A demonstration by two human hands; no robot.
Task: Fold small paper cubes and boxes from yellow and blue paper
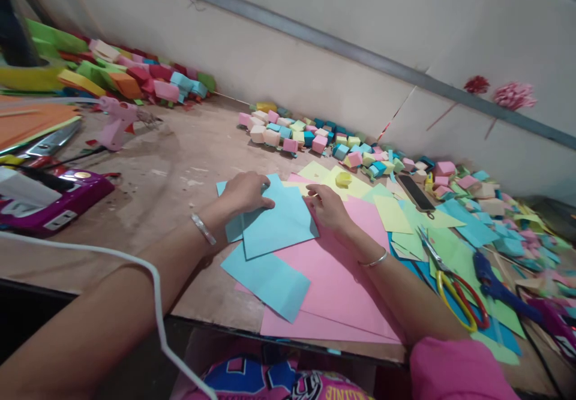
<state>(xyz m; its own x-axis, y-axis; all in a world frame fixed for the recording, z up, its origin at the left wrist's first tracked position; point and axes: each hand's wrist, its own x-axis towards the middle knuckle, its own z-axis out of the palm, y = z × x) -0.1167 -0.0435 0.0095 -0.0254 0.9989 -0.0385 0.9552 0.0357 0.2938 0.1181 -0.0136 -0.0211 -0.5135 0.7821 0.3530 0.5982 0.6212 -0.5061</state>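
Sheets of light blue paper [274, 226] lie overlapped in front of me, with a further blue piece [267, 280] below them. My left hand [249, 193] is closed on the upper blue sheets at their left side, thumb on top and fingers bent down. At their right edge, my right hand [328, 205] is closed with curled fingers. Whether anything is pinched between those fingertips is hidden. Large pink paper sheets [333, 268] spread beneath the blue ones and under my right hand. Yellow paper [366, 184] lies just beyond it.
Scissors [450, 286] and a blue glue gun [499, 283] lie at right on green paper. A phone [414, 193] rests nearby. Small folded paper cubes [310, 136] line the wall. At left are a pink glue gun [117, 124], a purple device [58, 202] and a white cable [155, 286] crossing my left arm.
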